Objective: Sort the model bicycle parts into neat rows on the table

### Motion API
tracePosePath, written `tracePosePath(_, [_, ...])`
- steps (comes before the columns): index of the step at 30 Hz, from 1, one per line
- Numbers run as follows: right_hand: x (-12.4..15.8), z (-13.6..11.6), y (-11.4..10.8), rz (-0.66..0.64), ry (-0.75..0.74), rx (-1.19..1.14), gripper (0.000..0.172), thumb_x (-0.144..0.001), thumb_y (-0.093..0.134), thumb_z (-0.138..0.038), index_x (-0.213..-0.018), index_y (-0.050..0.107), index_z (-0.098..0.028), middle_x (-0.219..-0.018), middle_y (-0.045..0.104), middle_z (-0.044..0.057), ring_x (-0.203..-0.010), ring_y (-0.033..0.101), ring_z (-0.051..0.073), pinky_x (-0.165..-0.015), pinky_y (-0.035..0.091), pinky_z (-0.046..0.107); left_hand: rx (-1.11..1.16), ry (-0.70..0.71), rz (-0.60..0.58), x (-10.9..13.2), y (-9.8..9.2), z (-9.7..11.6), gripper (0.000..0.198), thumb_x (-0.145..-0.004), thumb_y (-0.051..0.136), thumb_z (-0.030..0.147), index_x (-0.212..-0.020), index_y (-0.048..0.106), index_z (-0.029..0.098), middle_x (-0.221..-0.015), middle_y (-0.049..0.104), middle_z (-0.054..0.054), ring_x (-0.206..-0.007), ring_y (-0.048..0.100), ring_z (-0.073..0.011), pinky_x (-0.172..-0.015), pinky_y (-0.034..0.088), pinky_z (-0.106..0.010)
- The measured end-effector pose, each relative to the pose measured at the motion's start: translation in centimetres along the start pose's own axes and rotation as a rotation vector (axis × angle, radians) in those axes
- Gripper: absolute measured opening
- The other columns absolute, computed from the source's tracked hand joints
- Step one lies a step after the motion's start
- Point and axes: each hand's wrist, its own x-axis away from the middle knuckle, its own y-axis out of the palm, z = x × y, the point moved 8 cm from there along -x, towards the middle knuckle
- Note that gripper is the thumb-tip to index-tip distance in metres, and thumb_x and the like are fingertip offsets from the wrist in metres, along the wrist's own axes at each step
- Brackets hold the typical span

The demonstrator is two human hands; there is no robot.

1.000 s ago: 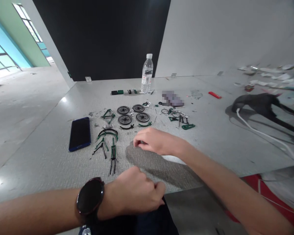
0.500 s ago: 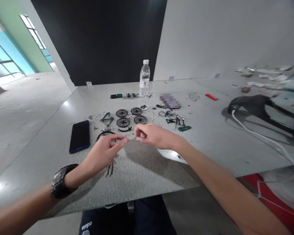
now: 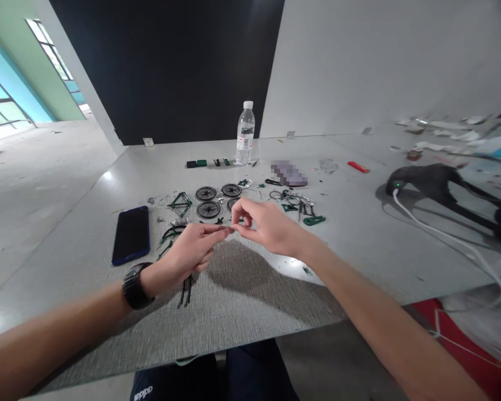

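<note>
My left hand (image 3: pixel 194 245) and my right hand (image 3: pixel 267 225) meet fingertip to fingertip above the table. Both are closed in a pinch, and whatever is between the fingertips is too small to name. Just beyond them lie small black spoked wheels (image 3: pixel 208 209), one partly hidden behind my right hand. A green diamond-shaped miniature bicycle frame (image 3: pixel 180 204) rests left of the wheels. Under and beside my left hand are curved black and green parts (image 3: pixel 167 236) and thin dark rods (image 3: pixel 184 292).
A phone (image 3: pixel 131 235) lies at the left. Farther back stands a water bottle (image 3: pixel 245 133). Small silver parts (image 3: pixel 303 199) and a green piece (image 3: pixel 314 220) sit right of centre. A red object (image 3: pixel 358 166) and a black device (image 3: pixel 438 189) with a white cable (image 3: pixel 455 238) are farther right.
My left hand has moved right and slightly up, so its fingertips now meet those of my right hand. The fingertips were a little apart before. The camera view has shifted slightly.
</note>
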Motion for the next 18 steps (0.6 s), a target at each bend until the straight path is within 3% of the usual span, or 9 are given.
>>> tracePosePath(5, [0.1, -0.8, 0.1, 0.068, -0.108, 0.051, 0.006, -0.100, 0.053, -0.028, -0.097, 0.051, -0.023, -0.091, 0.060, 0.001, -0.069, 0.047, 0.013, -0.065, 0.037, 0.030, 0.055, 0.059, 0.034, 0.1, 0.0, 0.4, 0.042, -0.090, 0.069, 0.050, -0.112, 0.071, 0.014, -0.050, 0.020, 0.014, -0.041, 0.014, -0.0039, -0.037, 0.016, -0.018])
tracePosePath(10, [0.3, -1.9, 0.3, 0.139, -0.253, 0.047, 0.007, -0.099, 0.052, -0.020, -0.095, 0.056, -0.023, -0.097, 0.066, 0.003, -0.086, 0.056, 0.016, -0.075, 0.043, 0.030, 0.104, 0.085, 0.073, 0.1, -0.6, 0.3, 0.043, -0.086, 0.073, 0.056, -0.100, 0.070, 0.016, -0.053, 0.021, 0.013, -0.044, 0.013, -0.0037, -0.037, 0.015, -0.017])
tracePosePath(18, [0.0, -1.3, -0.1, 0.185, -0.228, -0.050, 0.006, -0.093, 0.064, -0.023, -0.088, 0.066, -0.024, -0.088, 0.071, 0.000, -0.078, 0.059, 0.015, -0.075, 0.046, 0.031, 0.119, 0.100, 0.104, -0.1, -0.9, 0.0, 0.045, -0.082, 0.076, 0.058, -0.094, 0.067, 0.016, -0.053, 0.023, 0.013, -0.043, 0.014, -0.0031, -0.036, 0.016, -0.015])
